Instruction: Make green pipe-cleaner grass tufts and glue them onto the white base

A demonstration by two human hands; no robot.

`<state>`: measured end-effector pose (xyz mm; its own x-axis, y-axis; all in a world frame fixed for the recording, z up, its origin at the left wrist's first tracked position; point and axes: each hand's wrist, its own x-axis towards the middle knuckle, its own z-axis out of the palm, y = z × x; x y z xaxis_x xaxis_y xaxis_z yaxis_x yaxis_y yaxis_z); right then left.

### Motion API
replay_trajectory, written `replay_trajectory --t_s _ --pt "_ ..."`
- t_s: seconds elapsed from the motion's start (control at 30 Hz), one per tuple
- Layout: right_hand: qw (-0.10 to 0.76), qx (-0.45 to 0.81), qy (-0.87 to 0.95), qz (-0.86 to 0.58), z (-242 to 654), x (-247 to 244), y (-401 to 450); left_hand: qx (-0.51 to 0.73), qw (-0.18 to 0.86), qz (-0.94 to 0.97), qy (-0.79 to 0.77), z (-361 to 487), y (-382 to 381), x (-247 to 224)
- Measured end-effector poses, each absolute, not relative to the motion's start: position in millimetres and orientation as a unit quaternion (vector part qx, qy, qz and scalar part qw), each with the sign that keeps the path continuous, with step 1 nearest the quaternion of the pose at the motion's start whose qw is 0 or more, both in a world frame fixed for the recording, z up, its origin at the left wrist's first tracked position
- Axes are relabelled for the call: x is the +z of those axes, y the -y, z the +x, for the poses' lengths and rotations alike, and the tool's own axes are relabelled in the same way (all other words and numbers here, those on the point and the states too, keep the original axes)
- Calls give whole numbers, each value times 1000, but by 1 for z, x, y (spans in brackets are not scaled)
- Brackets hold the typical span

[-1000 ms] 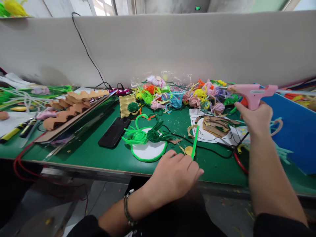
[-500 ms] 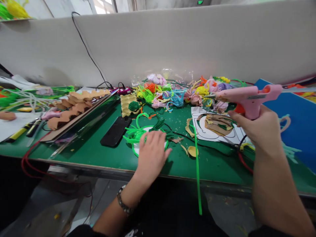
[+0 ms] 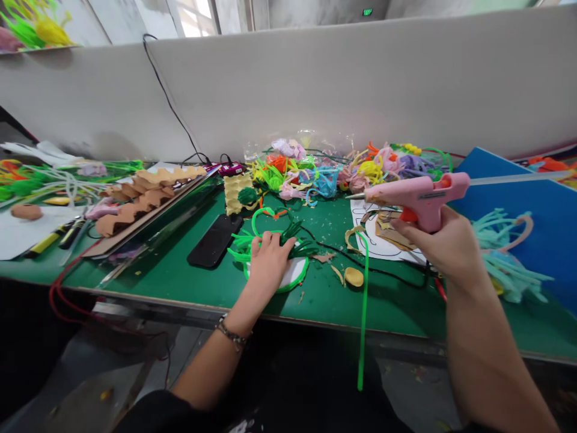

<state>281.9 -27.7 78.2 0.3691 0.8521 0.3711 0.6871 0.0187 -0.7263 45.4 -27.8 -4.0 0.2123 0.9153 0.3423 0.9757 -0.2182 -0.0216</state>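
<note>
In my right hand [image 3: 451, 243] is a pink hot glue gun [image 3: 419, 195], its metal nozzle pointing left above the table and a glue stick trailing from its rear. My left hand [image 3: 269, 261] lies over a white shape edged with green pipe cleaner [image 3: 297, 273]. Its fingers are bent round a tuft of dark green pipe cleaners [image 3: 295, 234], partly hidden beneath them. Lighter green pipe cleaners [image 3: 241, 243] spread out to the left of the fingers. One long bright green pipe cleaner [image 3: 364, 313] hangs over the table's front edge between my hands.
A black phone [image 3: 215, 240] lies left of the white shape. Heaped pipe cleaner pieces [image 3: 324, 177] line the low wall. Right are a printed sheet [image 3: 360, 210] with brown scraps, a blue board [image 3: 514, 198] and pale teal pipe cleaners [image 3: 509, 276]. Egg carton strips [image 3: 135, 210] stand left.
My right hand has brought the glue gun left and slightly lower. My left hand has shifted a little, its fingers now more bent round the dark green tuft. The view has tilted slightly.
</note>
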Motion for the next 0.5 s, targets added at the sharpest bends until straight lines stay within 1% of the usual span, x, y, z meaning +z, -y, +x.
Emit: replay_trajectory --t_s 0.1,0.2,0.3,0.4,0.5 --pt "439 101 557 -698 280 76 25 -131 124 -766 616 45 25 0" --pt "453 120 556 -687 276 71 20 -131 105 -771 614 44 23 6" --pt "462 132 558 -676 270 65 17 -165 58 -770 613 45 21 10" --pt "450 131 569 -675 262 59 17 -222 3 -754 619 47 18 12" --pt "435 126 583 -674 257 52 19 -252 -44 -740 622 47 17 13"
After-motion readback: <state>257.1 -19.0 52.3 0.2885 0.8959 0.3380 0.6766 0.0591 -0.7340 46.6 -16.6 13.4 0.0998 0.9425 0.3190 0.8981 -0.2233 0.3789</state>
